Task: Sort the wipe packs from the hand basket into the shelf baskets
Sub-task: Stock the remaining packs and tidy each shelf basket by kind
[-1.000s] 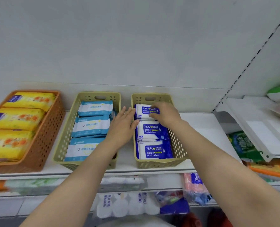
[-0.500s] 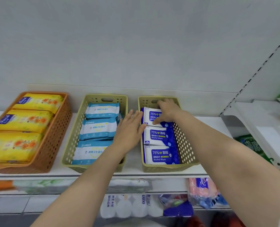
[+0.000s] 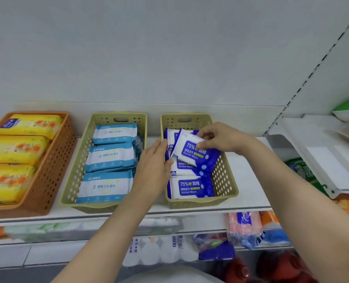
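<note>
Three baskets stand on the white shelf [image 3: 249, 176]. The right beige basket [image 3: 227, 184] holds dark blue alcohol wipe packs [image 3: 192, 187]. My right hand [image 3: 222, 137] pinches one blue pack [image 3: 192, 154] by its far end and holds it tilted above the others. My left hand [image 3: 153, 166] lies flat along that basket's left rim, fingertips touching the packs. The middle beige basket [image 3: 75, 166] holds light blue and white wipe packs [image 3: 108, 156]. The orange basket [image 3: 49, 176] at the left holds yellow packs [image 3: 14, 150]. The hand basket is not in view.
A lower shelf under the baskets carries white bottles [image 3: 155, 250] and wrapped tissue packs [image 3: 245, 227]. At the right, a tilted white shelf panel [image 3: 320, 156] sticks out with green packs [image 3: 304, 170] below it. The white back wall rises behind the baskets.
My right hand has lifted the rear blue pack out of its row and tilted it up. My left hand has shifted right against the blue packs. The view has moved closer.
</note>
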Demonstrator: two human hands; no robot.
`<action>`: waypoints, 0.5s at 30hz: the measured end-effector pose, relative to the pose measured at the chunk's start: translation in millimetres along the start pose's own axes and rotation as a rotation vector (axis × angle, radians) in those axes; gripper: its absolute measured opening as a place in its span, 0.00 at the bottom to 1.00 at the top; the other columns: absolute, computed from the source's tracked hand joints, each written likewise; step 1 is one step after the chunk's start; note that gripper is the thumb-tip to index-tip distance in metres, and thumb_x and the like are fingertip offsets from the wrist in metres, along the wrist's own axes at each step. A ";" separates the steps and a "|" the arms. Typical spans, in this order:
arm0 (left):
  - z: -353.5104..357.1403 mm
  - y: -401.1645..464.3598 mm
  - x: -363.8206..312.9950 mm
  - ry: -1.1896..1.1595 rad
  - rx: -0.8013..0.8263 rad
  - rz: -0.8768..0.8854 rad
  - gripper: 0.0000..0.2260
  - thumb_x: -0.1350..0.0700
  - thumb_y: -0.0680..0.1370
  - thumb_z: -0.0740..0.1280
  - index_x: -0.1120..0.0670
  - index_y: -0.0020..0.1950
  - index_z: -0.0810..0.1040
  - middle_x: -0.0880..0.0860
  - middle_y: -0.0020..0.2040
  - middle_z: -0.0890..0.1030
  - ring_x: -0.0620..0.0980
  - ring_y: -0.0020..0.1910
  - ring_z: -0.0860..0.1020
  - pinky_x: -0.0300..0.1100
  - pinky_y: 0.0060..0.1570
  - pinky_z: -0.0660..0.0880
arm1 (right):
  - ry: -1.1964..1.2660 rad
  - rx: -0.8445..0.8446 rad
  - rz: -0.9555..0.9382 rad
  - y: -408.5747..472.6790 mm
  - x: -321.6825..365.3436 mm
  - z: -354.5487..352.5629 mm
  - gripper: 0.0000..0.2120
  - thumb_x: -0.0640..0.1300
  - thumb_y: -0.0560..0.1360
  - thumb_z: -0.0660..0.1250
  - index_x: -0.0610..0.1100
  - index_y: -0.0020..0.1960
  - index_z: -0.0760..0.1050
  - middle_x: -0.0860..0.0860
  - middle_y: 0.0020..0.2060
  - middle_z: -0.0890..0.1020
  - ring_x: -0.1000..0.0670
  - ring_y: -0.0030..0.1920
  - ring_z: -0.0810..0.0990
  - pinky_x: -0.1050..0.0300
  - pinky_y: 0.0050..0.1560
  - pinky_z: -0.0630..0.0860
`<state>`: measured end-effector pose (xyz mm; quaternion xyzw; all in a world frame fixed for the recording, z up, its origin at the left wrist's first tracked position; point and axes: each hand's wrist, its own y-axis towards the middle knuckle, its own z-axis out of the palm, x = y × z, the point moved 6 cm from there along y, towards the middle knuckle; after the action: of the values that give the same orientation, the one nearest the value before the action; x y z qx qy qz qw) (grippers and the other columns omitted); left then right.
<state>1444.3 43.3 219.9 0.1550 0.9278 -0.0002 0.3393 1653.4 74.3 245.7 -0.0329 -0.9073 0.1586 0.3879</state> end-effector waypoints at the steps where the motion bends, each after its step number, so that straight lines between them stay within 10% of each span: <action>1: 0.6 -2.3 -4.2 -0.023 0.001 0.009 0.27 0.56 0.80 0.65 0.50 0.77 0.60 0.51 0.76 0.64 0.52 0.74 0.63 0.47 0.69 0.64 | -0.045 0.063 0.005 -5.6 -1.3 9.5 0.08 0.43 0.73 0.74 0.45 0.52 0.81 0.47 0.46 0.86 0.46 0.49 0.85 0.49 0.51 0.80; 7: 19.0 -5.6 2.5 -0.367 0.173 -0.178 0.24 0.59 0.79 0.66 0.46 0.72 0.62 0.40 0.49 0.76 0.31 0.38 0.78 0.25 0.27 0.71 | -0.322 0.244 0.003 -15.6 -5.0 46.7 0.15 0.46 0.73 0.75 0.49 0.58 0.77 0.51 0.50 0.84 0.50 0.52 0.83 0.50 0.54 0.80; 15: 30.4 -15.2 13.4 -0.611 0.084 -0.286 0.27 0.60 0.83 0.59 0.40 0.78 0.56 0.36 0.50 0.73 0.23 0.41 0.75 0.23 0.28 0.71 | -0.435 0.160 -0.096 -14.8 -9.7 70.0 0.16 0.47 0.70 0.77 0.52 0.57 0.80 0.56 0.45 0.81 0.55 0.46 0.78 0.66 0.42 0.73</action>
<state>1449.3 29.5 186.5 0.0300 0.7947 -0.1324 0.5916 1611.1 40.1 198.2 0.0760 -0.9546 0.2149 0.1918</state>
